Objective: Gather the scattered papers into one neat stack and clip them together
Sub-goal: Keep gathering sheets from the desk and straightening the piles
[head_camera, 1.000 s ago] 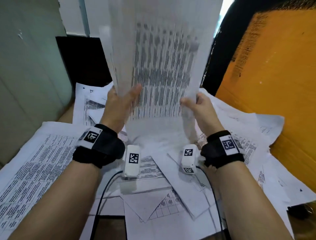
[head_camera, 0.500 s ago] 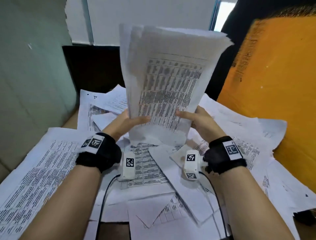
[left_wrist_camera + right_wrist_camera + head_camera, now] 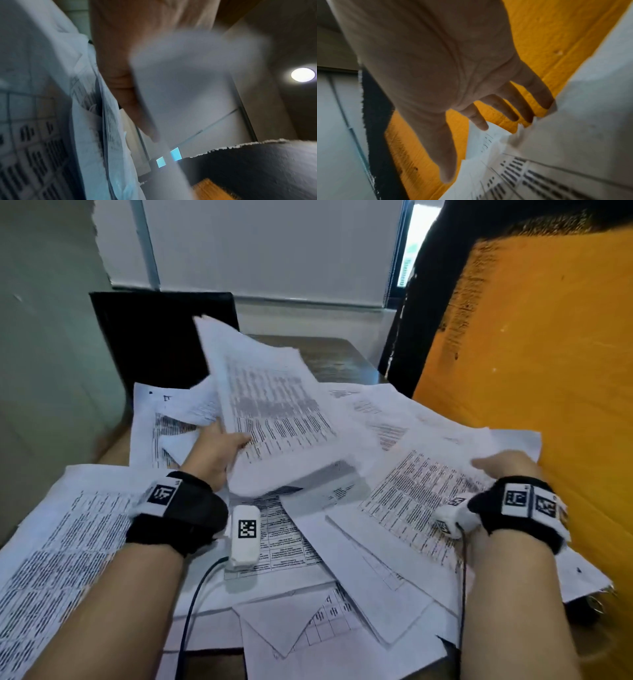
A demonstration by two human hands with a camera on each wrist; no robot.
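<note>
A stack of printed papers [image 3: 274,405] tilts low over the pile, its far end raised. My left hand [image 3: 226,441] grips its near left edge, thumb on top and fingers hidden beneath. In the left wrist view that hand [image 3: 120,67] shows beside the blurred stack [image 3: 180,74]. My right hand [image 3: 496,469] is off to the right, over a loose printed sheet [image 3: 421,494]. In the right wrist view its fingers [image 3: 542,97] are straight and spread, their tips touching the far edge of the sheet [image 3: 573,135]. It holds nothing.
Loose printed sheets [image 3: 68,542] cover the table from left to right. An orange cardboard wall [image 3: 531,371] stands close on the right and a black panel [image 3: 154,337] at the back left. Bare wooden tabletop [image 3: 335,357] shows at the back. A dark object with a metal ring [image 3: 596,606] peeks out at the right edge.
Both hands held the stack upright before; it has now come down and tilted toward the table. My right hand let go and moved right to the loose sheet.
</note>
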